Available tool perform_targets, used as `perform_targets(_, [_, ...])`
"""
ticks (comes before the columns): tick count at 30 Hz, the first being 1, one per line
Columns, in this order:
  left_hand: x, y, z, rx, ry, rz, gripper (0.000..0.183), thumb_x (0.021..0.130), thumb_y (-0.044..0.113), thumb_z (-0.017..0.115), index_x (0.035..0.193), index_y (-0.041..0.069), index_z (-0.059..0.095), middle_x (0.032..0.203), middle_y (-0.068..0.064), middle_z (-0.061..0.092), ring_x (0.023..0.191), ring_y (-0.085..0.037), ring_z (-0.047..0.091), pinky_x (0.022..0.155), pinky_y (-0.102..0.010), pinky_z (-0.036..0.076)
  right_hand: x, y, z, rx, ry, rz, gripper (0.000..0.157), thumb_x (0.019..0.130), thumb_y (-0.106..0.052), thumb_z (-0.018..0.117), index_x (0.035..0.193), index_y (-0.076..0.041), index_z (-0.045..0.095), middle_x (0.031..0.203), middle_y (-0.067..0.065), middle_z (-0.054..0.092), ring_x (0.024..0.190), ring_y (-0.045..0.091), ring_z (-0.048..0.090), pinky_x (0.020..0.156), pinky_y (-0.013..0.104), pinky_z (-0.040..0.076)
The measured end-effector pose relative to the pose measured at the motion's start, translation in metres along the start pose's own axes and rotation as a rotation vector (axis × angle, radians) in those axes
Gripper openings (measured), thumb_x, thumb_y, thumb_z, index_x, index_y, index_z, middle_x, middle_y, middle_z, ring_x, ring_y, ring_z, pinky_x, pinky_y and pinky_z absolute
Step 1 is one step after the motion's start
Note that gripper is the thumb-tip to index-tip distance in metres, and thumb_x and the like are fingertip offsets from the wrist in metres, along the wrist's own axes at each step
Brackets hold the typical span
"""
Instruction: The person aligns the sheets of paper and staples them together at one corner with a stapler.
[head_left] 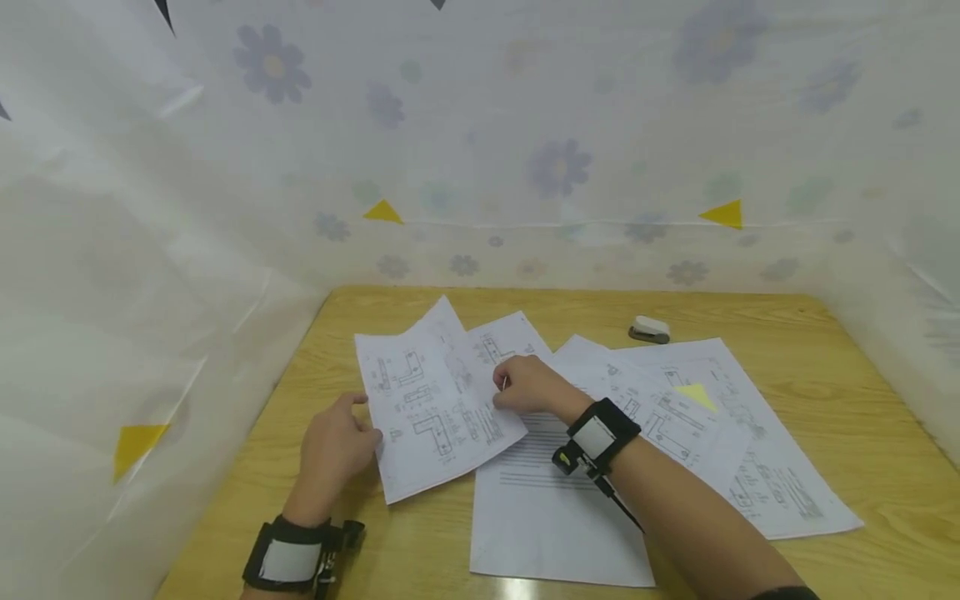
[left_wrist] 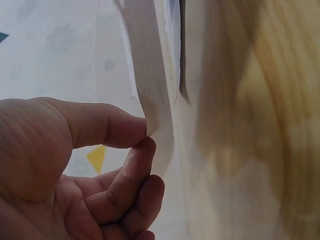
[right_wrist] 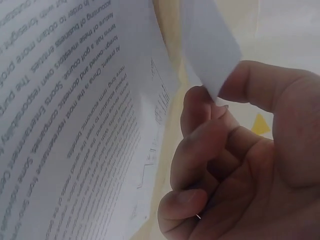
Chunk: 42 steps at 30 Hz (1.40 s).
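A white sheet with printed technical drawings (head_left: 423,417) is held tilted over the left part of the table, its upper edge bent. At its left edge, my left hand (head_left: 336,442) pinches the paper between thumb and fingers, seen closely in the left wrist view, where the paper (left_wrist: 150,65) appears edge-on. My right hand (head_left: 536,387) pinches its right side; in the right wrist view a paper corner (right_wrist: 212,50) sits between thumb and index finger, the other fingers curled. Below the right hand lies a sheet of printed text (head_left: 555,533).
More drawing sheets (head_left: 795,492) overlap on the right, with a yellow sticky note (head_left: 696,396) on them. A small white and grey stapler (head_left: 649,329) stands behind these. The wooden table (head_left: 847,400) is surrounded by a pale flowered curtain (head_left: 480,167) at the back and sides.
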<state>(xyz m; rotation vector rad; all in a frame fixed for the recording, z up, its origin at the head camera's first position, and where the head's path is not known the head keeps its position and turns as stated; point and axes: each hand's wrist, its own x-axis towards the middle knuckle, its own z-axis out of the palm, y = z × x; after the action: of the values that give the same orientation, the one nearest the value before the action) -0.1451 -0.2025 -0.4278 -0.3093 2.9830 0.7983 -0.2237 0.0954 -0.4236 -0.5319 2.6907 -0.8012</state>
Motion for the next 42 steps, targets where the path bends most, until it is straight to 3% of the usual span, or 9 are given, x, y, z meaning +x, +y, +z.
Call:
perform_targets(7, [0.001, 0.002, -0.001, 0.004, 0.019, 0.066, 0.064, 0.083, 0.009, 0.068, 0.145, 0.006, 0.055, 0.074, -0.003, 0.067, 0.056, -0.018, 0.055, 0.049, -0.029, 0.038, -0.008, 0.004, -0.005, 0.020, -0.014, 0.013, 0.022, 0.080, -0.013, 0.070, 0.065, -0.016, 0.055, 0.057, -0.006, 0.042, 0.056, 0.010, 0.040, 0.056, 0.024, 0.031])
perform_targets(18, [0.001, 0.016, -0.002, -0.008, -0.001, 0.082, 0.052, 0.083, 0.007, 0.065, 0.135, 0.005, 0.067, 0.079, -0.004, 0.069, 0.059, -0.018, 0.057, 0.051, -0.029, 0.041, -0.025, 0.009, -0.013, 0.004, -0.028, 0.071, 0.022, 0.082, -0.015, 0.072, 0.065, -0.015, 0.059, 0.058, -0.005, 0.045, 0.057, 0.012, 0.045, 0.056, 0.025, 0.034])
perform_targets(33, [0.001, 0.042, 0.002, -0.003, -0.026, 0.144, 0.048, 0.086, 0.007, 0.066, 0.134, 0.007, 0.069, 0.080, -0.004, 0.070, 0.060, -0.017, 0.058, 0.052, -0.028, 0.044, -0.061, 0.027, -0.028, 0.033, -0.008, 0.051, 0.024, 0.085, -0.018, 0.077, 0.068, -0.014, 0.060, 0.058, -0.006, 0.043, 0.056, 0.010, 0.040, 0.058, 0.025, 0.032])
perform_targets(42, [-0.005, 0.044, 0.002, -0.023, 0.015, 0.153, 0.043, 0.089, 0.007, 0.067, 0.133, 0.010, 0.071, 0.076, -0.002, 0.069, 0.055, -0.014, 0.056, 0.049, -0.027, 0.042, -0.059, 0.026, -0.036, 0.015, -0.060, 0.024, 0.022, 0.085, -0.017, 0.078, 0.070, -0.014, 0.062, 0.059, -0.006, 0.046, 0.057, 0.010, 0.043, 0.058, 0.025, 0.032])
